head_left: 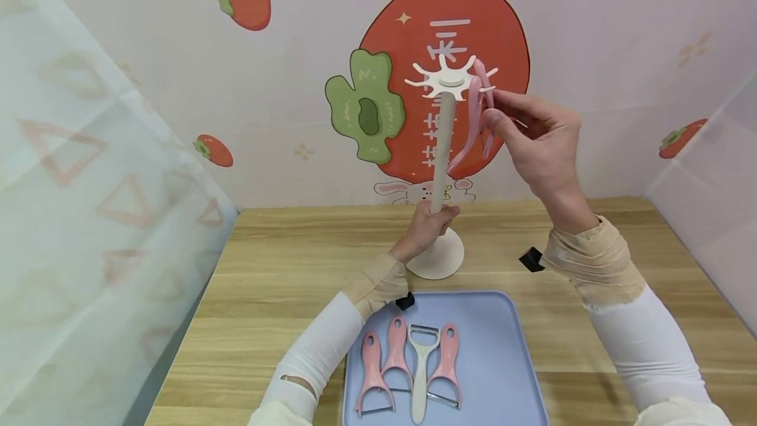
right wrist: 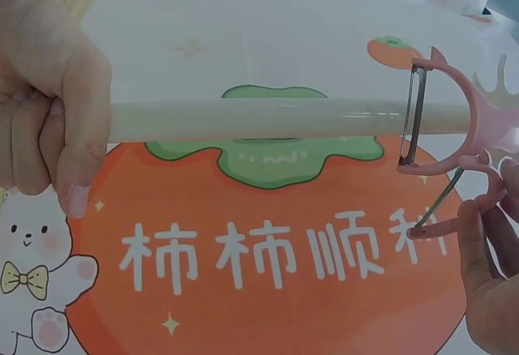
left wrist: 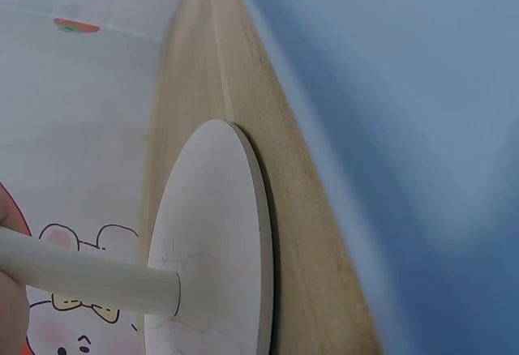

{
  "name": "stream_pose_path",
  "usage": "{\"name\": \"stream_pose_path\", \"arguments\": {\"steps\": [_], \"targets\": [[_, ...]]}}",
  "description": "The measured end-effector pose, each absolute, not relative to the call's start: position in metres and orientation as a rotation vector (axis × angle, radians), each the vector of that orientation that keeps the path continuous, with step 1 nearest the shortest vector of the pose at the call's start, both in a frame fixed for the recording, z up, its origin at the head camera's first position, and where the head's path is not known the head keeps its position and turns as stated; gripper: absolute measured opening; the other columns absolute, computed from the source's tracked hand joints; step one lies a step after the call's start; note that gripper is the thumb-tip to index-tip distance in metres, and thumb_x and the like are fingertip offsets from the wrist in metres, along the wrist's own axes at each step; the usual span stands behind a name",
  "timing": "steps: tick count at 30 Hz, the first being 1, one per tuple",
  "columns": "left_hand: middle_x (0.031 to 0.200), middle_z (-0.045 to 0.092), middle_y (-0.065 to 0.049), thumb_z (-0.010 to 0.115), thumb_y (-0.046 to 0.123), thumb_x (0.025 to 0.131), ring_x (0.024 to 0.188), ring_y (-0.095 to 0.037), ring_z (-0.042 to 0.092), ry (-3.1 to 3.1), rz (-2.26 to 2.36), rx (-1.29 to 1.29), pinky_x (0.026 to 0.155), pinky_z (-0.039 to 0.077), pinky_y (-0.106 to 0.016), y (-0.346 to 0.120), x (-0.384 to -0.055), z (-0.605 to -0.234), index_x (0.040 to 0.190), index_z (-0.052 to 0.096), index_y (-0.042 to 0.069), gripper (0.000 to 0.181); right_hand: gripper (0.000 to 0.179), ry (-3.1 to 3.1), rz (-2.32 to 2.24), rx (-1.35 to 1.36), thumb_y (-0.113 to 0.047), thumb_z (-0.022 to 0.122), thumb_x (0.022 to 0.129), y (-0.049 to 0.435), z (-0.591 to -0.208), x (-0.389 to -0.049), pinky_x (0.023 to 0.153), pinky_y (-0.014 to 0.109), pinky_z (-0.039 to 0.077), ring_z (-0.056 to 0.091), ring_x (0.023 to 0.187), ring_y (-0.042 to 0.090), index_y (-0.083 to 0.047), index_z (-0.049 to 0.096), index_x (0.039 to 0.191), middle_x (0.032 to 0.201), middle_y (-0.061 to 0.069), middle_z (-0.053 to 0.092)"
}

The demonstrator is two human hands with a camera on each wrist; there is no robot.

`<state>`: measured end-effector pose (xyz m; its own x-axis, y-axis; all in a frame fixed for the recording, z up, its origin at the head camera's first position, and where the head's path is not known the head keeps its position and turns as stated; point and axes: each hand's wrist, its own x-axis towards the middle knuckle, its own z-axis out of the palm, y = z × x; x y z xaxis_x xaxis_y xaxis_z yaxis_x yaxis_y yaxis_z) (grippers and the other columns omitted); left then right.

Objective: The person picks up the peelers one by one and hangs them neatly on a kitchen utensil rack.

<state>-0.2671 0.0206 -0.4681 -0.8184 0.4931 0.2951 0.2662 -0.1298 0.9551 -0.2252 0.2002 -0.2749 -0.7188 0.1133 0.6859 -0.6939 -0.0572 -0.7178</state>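
- A light-blue, round-cornered tray is carrying three pink peelers and one white peeler.
- The right grip is pinching a pink Y-shaped peeler at the top of a white hooked stand, beside a hanging pink peeler.
- The left grip is clasping the stand's smooth, round post.

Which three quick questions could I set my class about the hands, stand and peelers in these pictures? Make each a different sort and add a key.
1. Count: how many pink, metal-bladed peelers lie on the pale-blue, round-cornered tray?
2. True or false: the person's left hand grips the white, cylindrical post.
3. Choose: what does the right hand hold?
A) another pink peeler
B) the post
C) the tray

Key: 1. Three; 2. True; 3. A.
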Motion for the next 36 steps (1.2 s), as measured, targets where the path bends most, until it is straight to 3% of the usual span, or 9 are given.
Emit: {"name": "stream_pose_path", "arguments": {"steps": [6, 12, 16, 19, 25, 30, 36], "targets": [[0.053, 0.034, 0.008, 0.055, 0.009, 0.108, 0.047, -0.012, 0.027, 1.959, 2.082, 0.877, 0.047, 0.019, -0.028, 0.021, -0.267, -0.469, 0.072, 0.045, -0.008, 0.041, 0.030, -1.635, 1.856, 0.652, 0.005, 0.080, 0.090, 0.199, -0.276, -0.227, 0.087, 0.022, 0.061, 0.078, 0.098, 0.016, 0.010, 0.076, 0.119, 0.110, 0.007, 0.082], [0.053, 0.034, 0.009, 0.055, 0.009, 0.108, 0.047, -0.011, 0.027, 1.954, 2.091, 0.902, 0.048, 0.020, -0.027, 0.020, -0.268, -0.469, 0.076, 0.051, -0.004, 0.035, 0.030, -1.664, 1.830, 0.669, 0.004, 0.081, 0.090, 0.200, -0.278, -0.227, 0.086, 0.020, 0.061, 0.078, 0.098, 0.015, 0.009, 0.076, 0.119, 0.111, 0.005, 0.082], [0.053, 0.034, 0.009, 0.054, 0.008, 0.108, 0.047, -0.011, 0.027, 1.949, 2.091, 0.911, 0.048, 0.020, -0.028, 0.018, -0.267, -0.470, 0.100, 0.061, -0.008, 0.019, 0.029, -1.690, 1.790, 0.676, 0.003, 0.081, 0.091, 0.200, -0.279, -0.228, 0.084, 0.020, 0.061, 0.078, 0.096, 0.015, 0.007, 0.077, 0.119, 0.110, 0.005, 0.082], [0.053, 0.034, 0.009, 0.054, 0.007, 0.108, 0.046, -0.011, 0.027, 1.955, 2.089, 0.909, 0.047, 0.020, -0.028, 0.017, -0.266, -0.470, 0.119, 0.060, -0.008, 0.020, 0.028, -1.724, 1.721, 0.682, 0.002, 0.079, 0.093, 0.201, -0.280, -0.228, 0.081, 0.020, 0.061, 0.078, 0.095, 0.015, 0.004, 0.078, 0.120, 0.110, 0.004, 0.082], [0.054, 0.034, 0.009, 0.054, 0.008, 0.108, 0.047, -0.011, 0.027, 1.955, 2.086, 0.919, 0.048, 0.021, -0.028, 0.018, -0.267, -0.470, 0.109, 0.059, -0.011, 0.019, 0.029, -1.716, 1.737, 0.696, 0.001, 0.080, 0.092, 0.201, -0.282, -0.227, 0.081, 0.019, 0.061, 0.077, 0.095, 0.016, 0.004, 0.077, 0.122, 0.111, 0.005, 0.082], [0.053, 0.035, 0.009, 0.054, 0.007, 0.109, 0.046, -0.012, 0.027, 1.942, 2.086, 0.907, 0.046, 0.020, -0.028, 0.017, -0.267, -0.470, 0.127, 0.061, -0.007, 0.024, 0.029, -1.730, 1.705, 0.734, 0.002, 0.078, 0.094, 0.203, -0.285, -0.227, 0.083, 0.021, 0.061, 0.078, 0.097, 0.016, 0.007, 0.076, 0.122, 0.111, 0.005, 0.081], [0.053, 0.034, 0.009, 0.055, 0.009, 0.109, 0.047, -0.012, 0.027, 1.938, 2.079, 0.897, 0.047, 0.020, -0.028, 0.018, -0.267, -0.470, 0.104, 0.060, -0.011, 0.022, 0.030, -1.725, 1.754, 0.701, 0.001, 0.079, 0.093, 0.204, -0.288, -0.226, 0.085, 0.020, 0.060, 0.077, 0.098, 0.016, 0.007, 0.076, 0.122, 0.110, 0.004, 0.081]]}}
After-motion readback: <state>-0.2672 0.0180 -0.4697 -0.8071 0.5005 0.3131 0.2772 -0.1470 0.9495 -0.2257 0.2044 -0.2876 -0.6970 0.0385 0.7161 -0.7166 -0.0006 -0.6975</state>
